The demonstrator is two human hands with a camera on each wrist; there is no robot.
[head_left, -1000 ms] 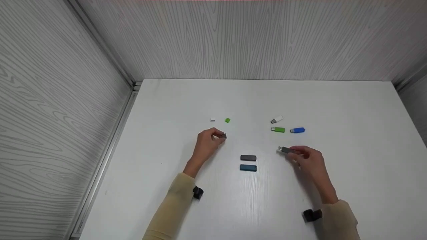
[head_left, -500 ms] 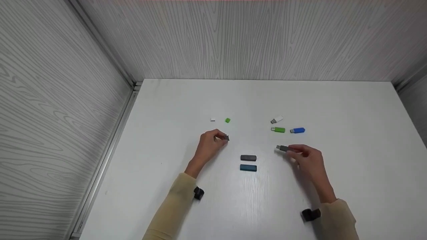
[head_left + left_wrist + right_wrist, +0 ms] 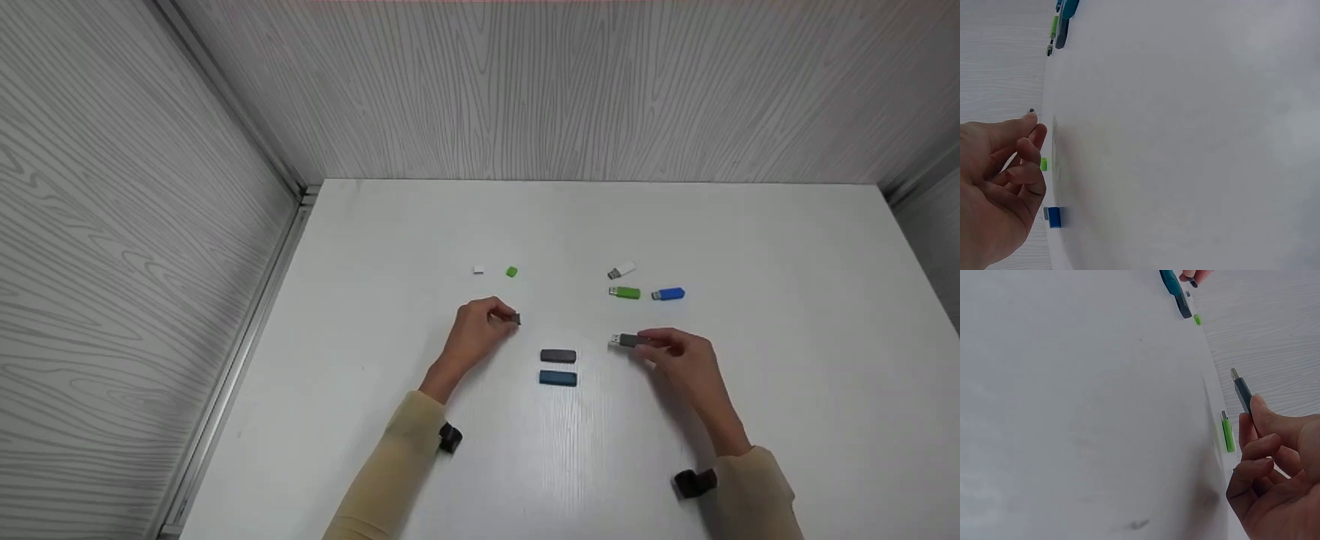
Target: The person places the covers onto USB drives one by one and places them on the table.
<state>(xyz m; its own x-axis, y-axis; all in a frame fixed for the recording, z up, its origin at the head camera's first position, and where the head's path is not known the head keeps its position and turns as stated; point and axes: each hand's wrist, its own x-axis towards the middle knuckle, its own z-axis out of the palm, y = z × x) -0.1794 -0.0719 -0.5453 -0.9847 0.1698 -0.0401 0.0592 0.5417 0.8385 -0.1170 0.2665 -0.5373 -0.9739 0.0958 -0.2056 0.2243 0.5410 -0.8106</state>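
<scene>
My left hand point(image 3: 480, 330) pinches a small dark grey USB stick cap point(image 3: 517, 319) between thumb and fingertips, slightly above the table. In my right hand point(image 3: 684, 364) a dark grey USB stick point(image 3: 630, 340) is pinched by its rear end, its bare metal plug pointing left toward the cap; the right wrist view shows this stick point(image 3: 1243, 394) held up. A gap separates cap and plug. Between the hands, nearer the person, lie a capped dark grey USB stick point(image 3: 558, 356) and a capped teal-blue USB stick point(image 3: 558, 378).
Behind the right hand lie uncapped white point(image 3: 622, 271), green point(image 3: 625, 292) and blue point(image 3: 668, 294) USB sticks. A white cap point(image 3: 478, 270) and a green cap point(image 3: 511, 271) lie behind the left hand. The left wrist view also has a blue cap point(image 3: 1055, 217). Wood-grain panels point(image 3: 480, 90) border the table.
My left hand has moved right and slightly toward the person with the cap. My right hand has shifted left with the grey stick, narrowing the gap. The other pieces lie where they were.
</scene>
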